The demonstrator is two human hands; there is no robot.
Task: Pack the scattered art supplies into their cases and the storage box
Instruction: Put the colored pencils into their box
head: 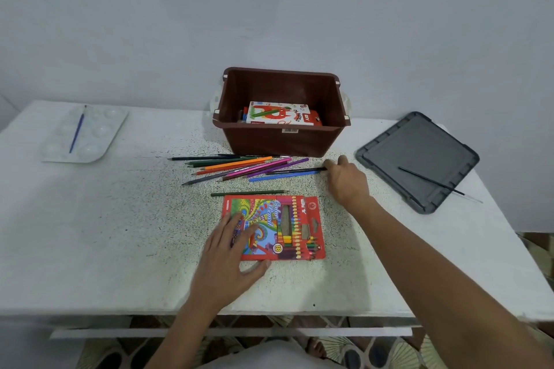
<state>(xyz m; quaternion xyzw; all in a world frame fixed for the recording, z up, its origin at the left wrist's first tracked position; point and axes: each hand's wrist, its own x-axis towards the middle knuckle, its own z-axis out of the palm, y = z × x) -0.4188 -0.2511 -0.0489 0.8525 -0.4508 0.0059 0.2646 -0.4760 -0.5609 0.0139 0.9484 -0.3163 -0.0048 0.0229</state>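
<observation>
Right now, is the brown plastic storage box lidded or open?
Open. The brown plastic storage box shows its inside, and the dark grey plastic lid lies on the table beside it.

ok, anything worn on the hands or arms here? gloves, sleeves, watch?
Nothing visible. Left hand and right hand are ungloved; left forearm and right forearm are uncovered to the frame edge, so no sleeves show. No watch or bracelet at either wrist.

One head-worn, wide-angle view looks forward and down over the table (120,234) from its near edge, facing the wall (269,9). The left hand (227,252) and right hand (347,183) lie low in frame, close to the lens; the box (284,141) stands farther off, mid-frame. The table's edges seem bowed, likely by the lens.
</observation>
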